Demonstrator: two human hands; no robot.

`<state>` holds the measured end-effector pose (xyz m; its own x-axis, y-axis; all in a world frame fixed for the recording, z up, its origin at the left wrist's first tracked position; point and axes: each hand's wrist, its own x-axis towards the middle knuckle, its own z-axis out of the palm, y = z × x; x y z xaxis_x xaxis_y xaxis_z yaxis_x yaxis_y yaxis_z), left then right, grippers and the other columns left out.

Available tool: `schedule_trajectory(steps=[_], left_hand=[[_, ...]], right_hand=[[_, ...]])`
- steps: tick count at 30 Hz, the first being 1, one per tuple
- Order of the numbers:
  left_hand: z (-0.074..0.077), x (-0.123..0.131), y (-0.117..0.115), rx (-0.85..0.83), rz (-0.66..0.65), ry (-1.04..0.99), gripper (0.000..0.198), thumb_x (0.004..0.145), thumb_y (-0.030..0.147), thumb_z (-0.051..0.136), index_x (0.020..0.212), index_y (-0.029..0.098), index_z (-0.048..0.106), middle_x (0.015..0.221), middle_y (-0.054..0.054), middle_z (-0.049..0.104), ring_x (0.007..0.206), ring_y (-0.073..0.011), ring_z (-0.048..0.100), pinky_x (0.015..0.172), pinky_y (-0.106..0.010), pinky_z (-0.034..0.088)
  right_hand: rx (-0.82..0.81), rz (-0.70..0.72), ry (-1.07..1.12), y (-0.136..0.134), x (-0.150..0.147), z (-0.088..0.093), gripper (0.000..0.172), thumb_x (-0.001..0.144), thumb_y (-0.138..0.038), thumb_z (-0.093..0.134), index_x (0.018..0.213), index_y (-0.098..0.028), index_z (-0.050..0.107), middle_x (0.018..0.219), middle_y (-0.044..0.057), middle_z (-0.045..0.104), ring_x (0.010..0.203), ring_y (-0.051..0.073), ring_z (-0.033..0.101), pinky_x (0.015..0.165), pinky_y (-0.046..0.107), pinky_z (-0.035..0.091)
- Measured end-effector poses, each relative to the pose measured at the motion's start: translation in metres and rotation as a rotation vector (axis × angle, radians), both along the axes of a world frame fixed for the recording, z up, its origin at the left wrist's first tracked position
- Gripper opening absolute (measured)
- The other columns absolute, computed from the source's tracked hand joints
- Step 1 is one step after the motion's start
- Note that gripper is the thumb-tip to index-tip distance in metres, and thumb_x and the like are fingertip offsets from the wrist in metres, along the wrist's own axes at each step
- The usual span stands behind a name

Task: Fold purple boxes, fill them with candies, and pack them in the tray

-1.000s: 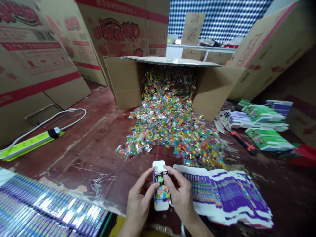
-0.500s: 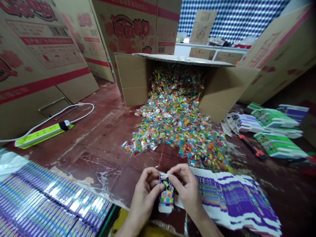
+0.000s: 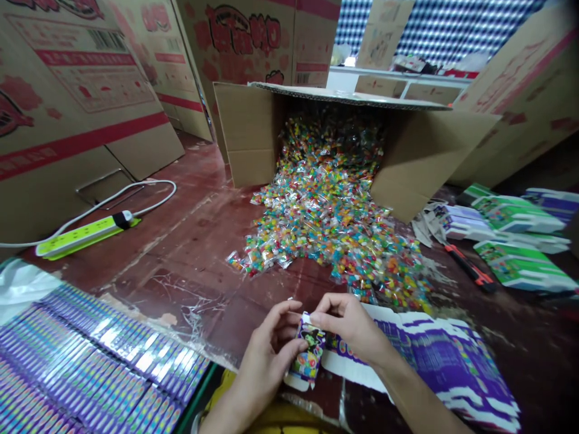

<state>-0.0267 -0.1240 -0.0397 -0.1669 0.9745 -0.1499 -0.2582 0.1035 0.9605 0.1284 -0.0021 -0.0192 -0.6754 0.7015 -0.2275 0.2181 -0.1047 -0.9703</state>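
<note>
A small purple printed carton (image 3: 309, 354) is upright near the table's front edge, a white flap standing at its top and another white flap at its bottom. My left hand (image 3: 274, 355) grips its left side between thumb and fingers. At the carton's top, my right hand (image 3: 346, 322) pinches the white flap with thumb and forefinger. To the right lies a fanned row of flat purple cartons (image 3: 434, 355), partly behind my right forearm. Beyond my hands, a heap of clear candy packets (image 3: 316, 217) spills from a cardboard box (image 3: 251, 135) lying on its side.
Finished-looking purple cartons (image 3: 90, 361) fill a tray at the lower left. A yellow-green power strip (image 3: 85, 234) with a white cable lies behind it. At the right are a red-black cutter (image 3: 470, 268) and green carton stacks (image 3: 525, 265). Large cardboard boxes (image 3: 76, 90) stand behind.
My right hand has shifted slightly right and turned flatter, now at the carton's top flap. The carton has tilted in my left hand. The view has shifted a little.
</note>
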Motion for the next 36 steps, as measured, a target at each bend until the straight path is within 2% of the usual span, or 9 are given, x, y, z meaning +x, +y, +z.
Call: schedule_trajectory(steps=[6,12,15,17,21,24,29,32,36], left_hand=[[0.0,-0.001,0.0,-0.077,0.013,0.048,0.031,0.086,0.024,0.069,0.117,0.022,0.067,0.105,-0.006,0.071,0.09,-0.0185,0.066,0.081,-0.026,0.052],[0.0,0.001,0.003,-0.08,0.061,-0.036,0.021,0.084,0.028,0.072,0.101,0.017,0.068,0.087,-0.004,0.071,0.083,-0.0175,0.065,0.075,-0.025,0.051],[0.001,-0.005,0.007,-0.068,0.146,-0.071,0.023,0.08,0.029,0.076,0.092,0.018,0.061,0.085,-0.001,0.066,0.077,-0.0142,0.061,0.069,-0.022,0.049],[0.0,-0.014,0.008,-0.083,0.196,-0.03,0.028,0.077,0.032,0.078,0.082,0.018,0.054,0.078,0.002,0.061,0.07,-0.0118,0.057,0.062,-0.02,0.048],[-0.007,-0.035,0.005,-0.16,0.214,0.142,0.031,0.078,0.038,0.075,0.083,0.019,0.052,0.07,0.005,0.054,0.054,-0.0081,0.05,0.044,-0.015,0.041],[-0.01,-0.049,-0.003,-0.212,0.262,0.127,0.039,0.077,0.04,0.074,0.102,0.02,0.053,0.077,0.004,0.057,0.052,-0.01,0.057,0.04,-0.018,0.047],[-0.005,-0.07,-0.013,-0.308,0.204,-0.029,0.056,0.072,0.031,0.076,0.122,0.018,0.056,0.098,-0.006,0.068,0.067,-0.0172,0.07,0.063,-0.031,0.061],[-0.003,-0.076,-0.013,-0.327,0.161,-0.112,0.039,0.075,0.032,0.075,0.109,0.016,0.065,0.091,-0.005,0.068,0.077,-0.0209,0.071,0.07,-0.032,0.06],[-0.008,-0.073,-0.008,-0.249,0.089,0.001,0.03,0.08,0.04,0.074,0.099,0.016,0.069,0.088,-0.005,0.069,0.08,-0.0193,0.067,0.07,-0.028,0.057]], right_hand=[[0.371,-0.065,-0.039,-0.019,0.002,0.005,0.022,0.092,-0.028,0.062,0.073,-0.019,0.065,0.077,0.001,0.064,0.076,0.016,0.061,0.072,0.028,0.045],[0.499,0.019,-0.05,-0.035,0.013,0.005,0.012,0.089,-0.022,0.065,0.1,-0.023,0.07,0.1,0.005,0.067,0.094,0.02,0.065,0.082,0.03,0.05],[0.432,0.03,-0.087,-0.016,0.01,0.002,0.023,0.095,-0.027,0.058,0.117,-0.024,0.062,0.1,0.004,0.068,0.086,0.017,0.067,0.07,0.026,0.053],[0.547,-0.013,-0.171,0.007,-0.001,0.001,0.027,0.097,-0.028,0.053,0.123,-0.022,0.056,0.097,0.004,0.069,0.08,0.016,0.067,0.068,0.026,0.053],[0.803,-0.005,-0.306,0.052,-0.043,-0.003,0.012,0.091,-0.019,0.058,0.101,-0.022,0.065,0.1,0.006,0.069,0.088,0.019,0.067,0.082,0.031,0.05],[0.83,0.021,-0.363,0.065,-0.08,-0.011,0.014,0.086,-0.022,0.067,0.1,-0.022,0.065,0.103,0.009,0.071,0.097,0.024,0.067,0.085,0.034,0.047],[0.776,-0.042,-0.439,0.07,-0.112,-0.029,0.016,0.082,-0.017,0.07,0.097,-0.018,0.063,0.081,0.01,0.074,0.081,0.026,0.07,0.074,0.033,0.047],[0.734,-0.049,-0.377,0.077,-0.102,-0.028,0.007,0.083,-0.015,0.064,0.089,-0.019,0.066,0.076,0.005,0.073,0.072,0.02,0.069,0.068,0.028,0.047],[0.688,-0.042,-0.278,0.082,-0.063,-0.001,0.013,0.088,-0.022,0.056,0.087,-0.02,0.069,0.08,0.003,0.073,0.071,0.018,0.067,0.066,0.027,0.049]])
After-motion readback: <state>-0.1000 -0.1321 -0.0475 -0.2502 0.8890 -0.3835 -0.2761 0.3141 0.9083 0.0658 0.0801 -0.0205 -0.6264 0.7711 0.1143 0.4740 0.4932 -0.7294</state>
